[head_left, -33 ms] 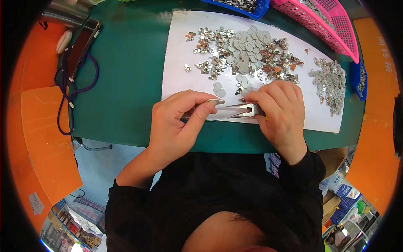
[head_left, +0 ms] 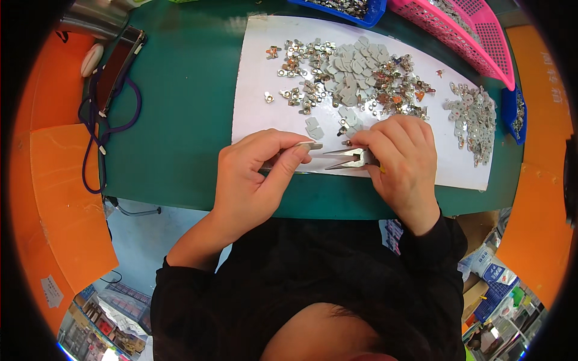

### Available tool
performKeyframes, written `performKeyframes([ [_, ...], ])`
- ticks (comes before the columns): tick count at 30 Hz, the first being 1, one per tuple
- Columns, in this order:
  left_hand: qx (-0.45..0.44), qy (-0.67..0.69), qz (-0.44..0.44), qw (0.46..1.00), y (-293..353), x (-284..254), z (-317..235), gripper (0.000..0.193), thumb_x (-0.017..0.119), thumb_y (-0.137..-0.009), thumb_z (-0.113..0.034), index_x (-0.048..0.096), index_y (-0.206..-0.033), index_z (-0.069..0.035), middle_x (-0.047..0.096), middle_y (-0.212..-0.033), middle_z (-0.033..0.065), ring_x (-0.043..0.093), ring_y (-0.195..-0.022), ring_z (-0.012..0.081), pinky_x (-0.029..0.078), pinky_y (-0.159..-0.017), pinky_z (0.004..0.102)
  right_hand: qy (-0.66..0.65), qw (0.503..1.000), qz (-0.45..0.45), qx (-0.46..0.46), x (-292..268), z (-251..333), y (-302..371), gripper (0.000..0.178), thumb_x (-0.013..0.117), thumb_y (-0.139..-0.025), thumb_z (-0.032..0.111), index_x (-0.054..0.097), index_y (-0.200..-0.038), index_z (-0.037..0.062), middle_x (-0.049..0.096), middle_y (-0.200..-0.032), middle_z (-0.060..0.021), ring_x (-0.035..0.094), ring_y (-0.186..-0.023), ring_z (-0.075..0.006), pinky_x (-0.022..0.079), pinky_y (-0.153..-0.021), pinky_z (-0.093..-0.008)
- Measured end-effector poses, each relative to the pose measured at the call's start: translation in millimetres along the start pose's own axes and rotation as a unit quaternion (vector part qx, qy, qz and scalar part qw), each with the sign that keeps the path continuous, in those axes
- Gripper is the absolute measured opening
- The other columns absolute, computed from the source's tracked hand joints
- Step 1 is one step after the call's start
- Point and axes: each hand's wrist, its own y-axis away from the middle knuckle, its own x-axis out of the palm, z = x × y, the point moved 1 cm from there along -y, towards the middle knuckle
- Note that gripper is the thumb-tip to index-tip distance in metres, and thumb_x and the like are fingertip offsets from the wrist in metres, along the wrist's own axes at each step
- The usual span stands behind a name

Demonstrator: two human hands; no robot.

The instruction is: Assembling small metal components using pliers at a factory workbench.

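Between the thumb and fingers of my left hand [head_left: 250,174] is a small grey flat piece [head_left: 312,145], its edge poking out past the fingertips. My right hand [head_left: 406,162] is wrapped round needle-nose pliers [head_left: 356,158]; their jaws are apart and point left at the grey piece without touching it. A small coppery metal part [head_left: 347,143] shows by the right fingertips. Just beyond my hands, a heap of grey flat pieces [head_left: 352,75] lies on a white board [head_left: 256,90]. Small shiny metal clips [head_left: 304,57] are scattered on both sides of the heap.
Pale translucent round parts [head_left: 472,120] are piled at the board's right end. Beyond stand a pink basket [head_left: 457,45], a blue tray [head_left: 374,13] and a smaller blue tray [head_left: 509,114]. On the green table's left [head_left: 180,108] lie a dark phone-like object [head_left: 118,69] and a purple cord [head_left: 138,102].
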Motion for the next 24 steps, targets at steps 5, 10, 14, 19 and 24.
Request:
performKeyframes([
  [5,-0.012,0.014,0.003,1.0,0,-1,-2,0.011,0.065,-0.095,-0.005,0.071,-0.1,0.002,0.071,-0.082,0.007,0.065,-0.071,0.0103,0.05,-0.062,0.0235,-0.029,1.0,-0.004,0.008,2,-2,0,0.039,0.07,-0.057,-0.004,0.068,-0.092,0.0124,0.061,-0.087,-0.003,0.059,-0.091,-0.0278,0.045,-0.085,-0.0399],
  [10,-0.021,0.036,0.002,0.999,-1,-1,-5,0.012,0.065,-0.095,-0.005,0.071,-0.1,0.003,0.071,-0.083,0.0072,0.065,-0.072,0.0096,0.05,-0.063,0.023,-0.033,0.999,-0.025,0.018,-1,-5,0,0.039,0.068,-0.056,-0.006,0.069,-0.09,0.0115,0.062,-0.085,-0.0039,0.059,-0.09,-0.0285,0.045,-0.082,-0.0395],
  [14,-0.021,0.059,0.027,0.998,-4,2,-4,0.013,0.065,-0.095,-0.006,0.071,-0.101,0.003,0.072,-0.085,0.0079,0.065,-0.073,0.0094,0.051,-0.064,0.0229,-0.101,0.993,-0.038,0.048,-7,-7,-1,0.032,0.069,-0.061,-0.009,0.069,-0.088,0.0079,0.063,-0.085,-0.0052,0.059,-0.086,-0.028,0.046,-0.078,-0.0369],
  [19,-0.078,0.16,0.109,0.978,-15,12,-12,0.015,0.063,-0.097,-0.006,0.07,-0.103,0.005,0.073,-0.089,0.0077,0.067,-0.079,0.0106,0.052,-0.069,0.0233,-0.247,0.966,-0.032,0.069,-14,-5,-7,0.023,0.072,-0.07,-0.009,0.069,-0.088,0.0042,0.064,-0.086,-0.0067,0.059,-0.083,-0.0249,0.046,-0.076,-0.0332],
  [24,-0.129,0.2,0.092,0.967,-25,12,-8,0.019,0.062,-0.099,-0.01,0.068,-0.108,0.006,0.073,-0.093,0.0083,0.067,-0.084,0.0119,0.053,-0.074,0.0246,-0.226,0.967,-0.054,0.108,-9,-9,-10,0.019,0.074,-0.074,-0.008,0.069,-0.089,0.0019,0.064,-0.084,-0.0074,0.059,-0.083,-0.0235,0.047,-0.074,-0.031],
])
